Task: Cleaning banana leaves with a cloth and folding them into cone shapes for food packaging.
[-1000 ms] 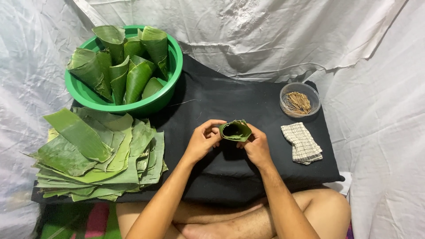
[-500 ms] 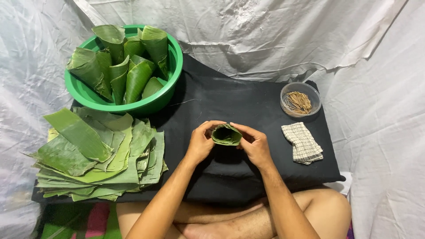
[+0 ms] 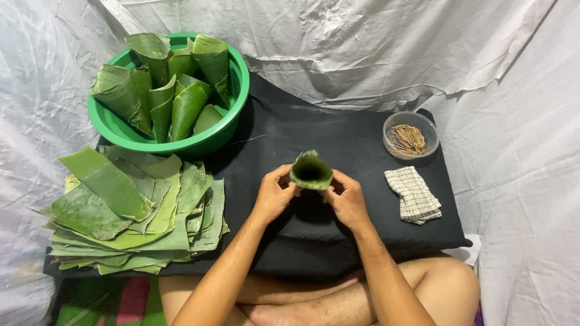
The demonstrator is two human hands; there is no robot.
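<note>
A green banana-leaf cone [image 3: 310, 171], its open mouth turned toward me, is held between both hands above the black cloth [image 3: 338, 136]. My left hand [image 3: 275, 194] grips its left side with the thumb and fingers. My right hand [image 3: 347, 198] pinches its right side. To the left lies a stack of flat cut banana leaves [image 3: 130, 208]. Behind the stack, a green plastic basin [image 3: 232, 111] holds several finished leaf cones [image 3: 172, 90].
A small clear bowl of thin wooden picks [image 3: 409, 136] stands at the right rear of the cloth. A folded checked cloth [image 3: 414, 194] lies in front of it. White sheeting surrounds the low table. My crossed legs are at the near edge.
Both hands have lifted and tilted the leaf cone, so its mouth now faces me more and its back edge stands up. The rest is unchanged.
</note>
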